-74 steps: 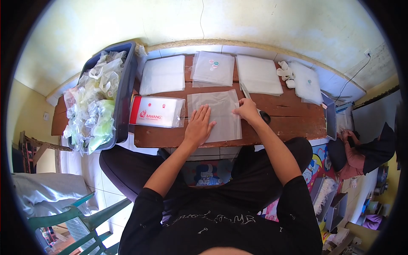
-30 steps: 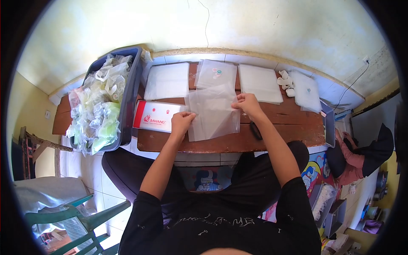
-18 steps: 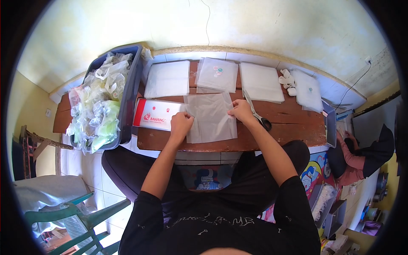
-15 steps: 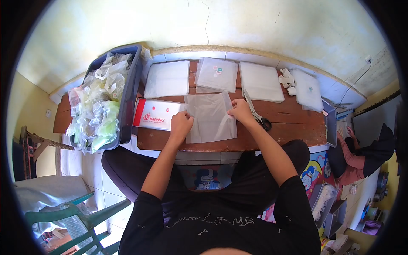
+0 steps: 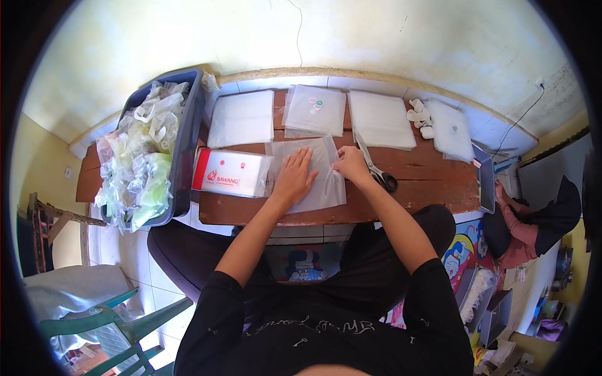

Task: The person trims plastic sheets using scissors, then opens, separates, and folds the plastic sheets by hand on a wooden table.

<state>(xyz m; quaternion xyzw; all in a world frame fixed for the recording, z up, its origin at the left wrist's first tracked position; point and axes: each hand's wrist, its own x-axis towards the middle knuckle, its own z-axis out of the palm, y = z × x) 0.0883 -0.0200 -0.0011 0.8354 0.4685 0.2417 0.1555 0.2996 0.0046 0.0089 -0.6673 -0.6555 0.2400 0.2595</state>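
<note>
Clear plastic bags lie flat on the brown wooden table in front of me. My left hand rests on them with its fingers stretched out. At their right edge, my right hand has its fingers pinched on the plastic. Scissors lie just right of that hand, partly hidden by it. To the left is a red and white BAWANG pack. Behind are stacks of clear bags, one stack with small round stickers on top, and another stack to its right.
A dark bin heaped with plastic bags stands at the left. White rolls and another bag stack are at the back right, near a grey tray. A person sits at the right; a green chair is lower left.
My left hand has moved from pinching the bag's left edge to lying spread on top of it. My right hand stays pinched at the right edge.
</note>
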